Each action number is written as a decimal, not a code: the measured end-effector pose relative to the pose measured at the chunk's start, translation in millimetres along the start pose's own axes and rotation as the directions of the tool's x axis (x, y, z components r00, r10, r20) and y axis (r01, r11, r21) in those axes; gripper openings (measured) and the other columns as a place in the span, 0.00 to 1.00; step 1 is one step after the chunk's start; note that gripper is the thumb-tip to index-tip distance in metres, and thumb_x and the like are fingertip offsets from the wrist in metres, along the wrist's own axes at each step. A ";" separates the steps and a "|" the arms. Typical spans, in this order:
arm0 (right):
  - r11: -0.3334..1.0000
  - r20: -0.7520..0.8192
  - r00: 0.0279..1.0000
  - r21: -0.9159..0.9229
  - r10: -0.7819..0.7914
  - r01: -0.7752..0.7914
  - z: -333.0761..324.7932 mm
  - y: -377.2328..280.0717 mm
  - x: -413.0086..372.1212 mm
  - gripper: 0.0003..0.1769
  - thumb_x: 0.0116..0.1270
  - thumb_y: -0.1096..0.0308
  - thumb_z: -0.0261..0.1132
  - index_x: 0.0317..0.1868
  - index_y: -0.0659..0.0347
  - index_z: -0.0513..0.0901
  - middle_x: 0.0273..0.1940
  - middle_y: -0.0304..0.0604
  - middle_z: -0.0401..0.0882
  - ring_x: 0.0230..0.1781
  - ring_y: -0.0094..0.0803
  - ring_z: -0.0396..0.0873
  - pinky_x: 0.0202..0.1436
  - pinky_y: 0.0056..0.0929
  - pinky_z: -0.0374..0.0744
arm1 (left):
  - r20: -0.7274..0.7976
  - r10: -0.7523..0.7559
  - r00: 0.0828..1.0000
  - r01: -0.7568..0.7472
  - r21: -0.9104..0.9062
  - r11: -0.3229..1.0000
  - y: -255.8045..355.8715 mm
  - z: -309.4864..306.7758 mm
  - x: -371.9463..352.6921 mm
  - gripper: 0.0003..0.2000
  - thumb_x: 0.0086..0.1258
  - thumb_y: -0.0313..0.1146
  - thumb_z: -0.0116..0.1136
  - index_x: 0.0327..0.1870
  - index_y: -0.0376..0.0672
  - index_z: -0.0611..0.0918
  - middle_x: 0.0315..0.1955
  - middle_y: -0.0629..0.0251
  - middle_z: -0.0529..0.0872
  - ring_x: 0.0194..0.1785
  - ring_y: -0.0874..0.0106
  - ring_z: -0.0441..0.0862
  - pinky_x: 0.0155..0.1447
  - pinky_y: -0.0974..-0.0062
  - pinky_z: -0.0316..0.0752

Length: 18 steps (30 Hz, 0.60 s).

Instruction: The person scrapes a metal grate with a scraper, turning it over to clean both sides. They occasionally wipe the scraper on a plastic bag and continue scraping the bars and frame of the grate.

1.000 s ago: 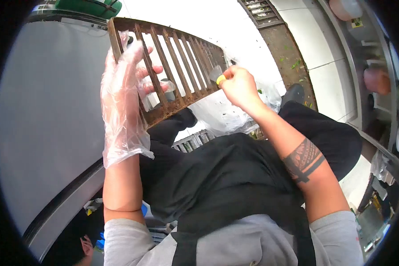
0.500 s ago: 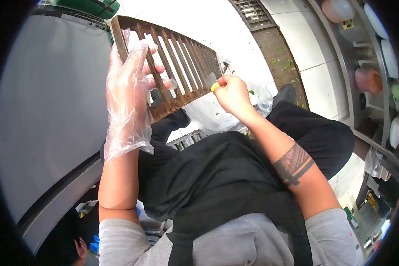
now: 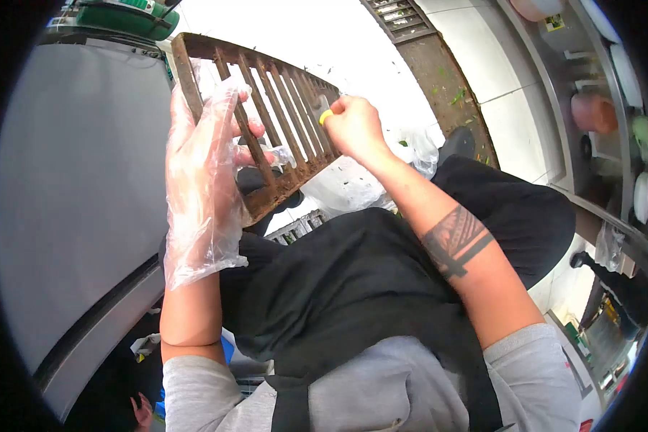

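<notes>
A rusty brown drain grate [image 3: 275, 193] is held up at a tilt in front of me. My left hand [image 3: 205, 169], in a loose clear plastic glove, grips its near left end, with fingers passing between the bars. Bare, my right hand [image 3: 358, 131] is closed around a small scraper [image 3: 326, 117]. The scraper shows a yellow part and a thin greyish flat blade against the bars towards the grate's far end. Most of its handle is hidden in my fist.
A grey cabinet panel [image 3: 86, 187] stands close on my left. A floor drain channel [image 3: 446, 93] with leaf scraps runs ahead on the right, part-covered by another grate [image 3: 403, 21]. Crumpled clear plastic [image 3: 353, 189] lies on white tiles. Metal shelving [image 3: 554, 108] holds containers. Another person's hand [image 3: 142, 412] shows lower left.
My right hand and the scraper have moved left and slightly up along the grate. The grate has shifted slightly left. A dark-clothed leg now shows at the right edge.
</notes>
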State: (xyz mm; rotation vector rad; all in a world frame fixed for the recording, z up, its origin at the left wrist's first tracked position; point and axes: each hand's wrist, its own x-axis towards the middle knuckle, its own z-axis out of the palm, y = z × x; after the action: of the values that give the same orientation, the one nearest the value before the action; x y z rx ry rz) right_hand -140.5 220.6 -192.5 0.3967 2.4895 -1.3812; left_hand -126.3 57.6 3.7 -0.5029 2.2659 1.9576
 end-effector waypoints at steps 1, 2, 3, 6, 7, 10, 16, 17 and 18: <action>1.000 -0.006 1.000 -0.028 -0.005 0.005 3.9 3.5 4.3 0.14 0.62 0.68 0.71 0.45 0.68 0.91 0.36 0.57 0.92 0.39 0.45 0.92 0.50 0.42 0.87 | 0.003 0.006 1.000 -0.006 0.001 1.000 -1.0 0.6 -3.6 0.29 0.84 0.41 0.59 0.78 0.35 0.66 0.55 0.51 0.88 0.43 0.70 0.86 0.37 0.66 0.90; 1.000 -0.009 1.000 -0.030 -0.001 0.000 7.5 10.3 2.7 0.14 0.62 0.68 0.71 0.45 0.68 0.91 0.36 0.57 0.92 0.39 0.45 0.92 0.50 0.42 0.87 | -0.019 -0.004 1.000 0.005 0.024 1.000 -0.8 -0.7 -0.8 0.30 0.84 0.41 0.59 0.78 0.36 0.66 0.55 0.51 0.88 0.43 0.70 0.86 0.37 0.66 0.90; 0.999 0.031 0.999 -0.019 0.028 -0.027 5.8 16.3 -5.0 0.14 0.62 0.68 0.71 0.45 0.67 0.91 0.36 0.57 0.92 0.39 0.45 0.92 0.50 0.42 0.87 | -0.045 -0.001 0.999 0.003 0.045 0.999 0.1 -0.2 -1.7 0.30 0.84 0.41 0.59 0.78 0.36 0.65 0.56 0.51 0.88 0.43 0.70 0.86 0.37 0.66 0.90; 0.999 0.069 0.996 -0.015 0.052 -0.051 1.3 24.4 -24.0 0.13 0.62 0.68 0.70 0.44 0.67 0.92 0.36 0.58 0.92 0.39 0.45 0.92 0.49 0.42 0.87 | -0.065 -0.016 0.998 0.017 0.013 1.000 -3.2 0.7 -10.4 0.30 0.84 0.41 0.59 0.79 0.36 0.65 0.56 0.51 0.88 0.42 0.70 0.86 0.37 0.66 0.90; 1.000 0.028 1.000 -0.016 0.008 -0.007 4.2 23.8 -19.5 0.13 0.62 0.68 0.70 0.43 0.67 0.92 0.36 0.57 0.92 0.39 0.45 0.92 0.49 0.42 0.87 | -0.064 -0.015 0.998 0.016 0.014 1.000 -4.2 0.9 -12.1 0.30 0.84 0.41 0.59 0.79 0.36 0.65 0.56 0.51 0.88 0.42 0.70 0.86 0.37 0.66 0.90; 0.990 -0.128 0.982 -0.040 -0.139 0.135 16.8 14.9 11.6 0.13 0.63 0.68 0.68 0.43 0.67 0.92 0.36 0.56 0.91 0.38 0.45 0.92 0.48 0.42 0.87 | 0.012 -0.001 1.000 0.001 -0.030 1.000 -4.9 1.7 -12.5 0.30 0.83 0.41 0.60 0.81 0.43 0.66 0.52 0.60 0.84 0.42 0.74 0.85 0.37 0.71 0.89; 0.998 0.034 0.998 0.049 0.046 -0.048 5.9 32.5 -6.8 0.14 0.61 0.66 0.72 0.43 0.67 0.92 0.36 0.54 0.92 0.37 0.43 0.91 0.49 0.40 0.87 | -0.055 -0.039 0.998 0.039 -0.002 0.999 -1.1 4.0 -15.6 0.30 0.83 0.41 0.61 0.81 0.44 0.66 0.53 0.60 0.84 0.42 0.75 0.84 0.38 0.72 0.88; 0.999 -0.012 0.999 0.041 0.030 -0.030 9.0 32.5 -5.6 0.15 0.59 0.65 0.74 0.44 0.66 0.92 0.38 0.54 0.92 0.40 0.44 0.91 0.53 0.40 0.87 | -0.025 -0.032 0.999 0.031 -0.010 0.999 -3.1 2.4 -15.8 0.31 0.83 0.41 0.61 0.81 0.45 0.65 0.54 0.59 0.84 0.43 0.74 0.85 0.38 0.71 0.88; 0.998 -0.014 0.999 0.044 0.039 -0.038 12.5 29.3 0.3 0.15 0.59 0.65 0.74 0.44 0.66 0.92 0.38 0.54 0.92 0.40 0.44 0.91 0.53 0.40 0.87 | 0.009 -0.025 1.000 0.025 -0.017 1.000 -5.3 1.0 -15.3 0.32 0.83 0.41 0.61 0.82 0.46 0.64 0.55 0.59 0.84 0.43 0.74 0.85 0.38 0.71 0.88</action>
State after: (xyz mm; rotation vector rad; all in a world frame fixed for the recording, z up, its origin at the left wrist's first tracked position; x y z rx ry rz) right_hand -128.9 224.9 -221.8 0.4627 2.4537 -1.4248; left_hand -110.4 60.7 3.0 -0.5211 2.2286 1.9644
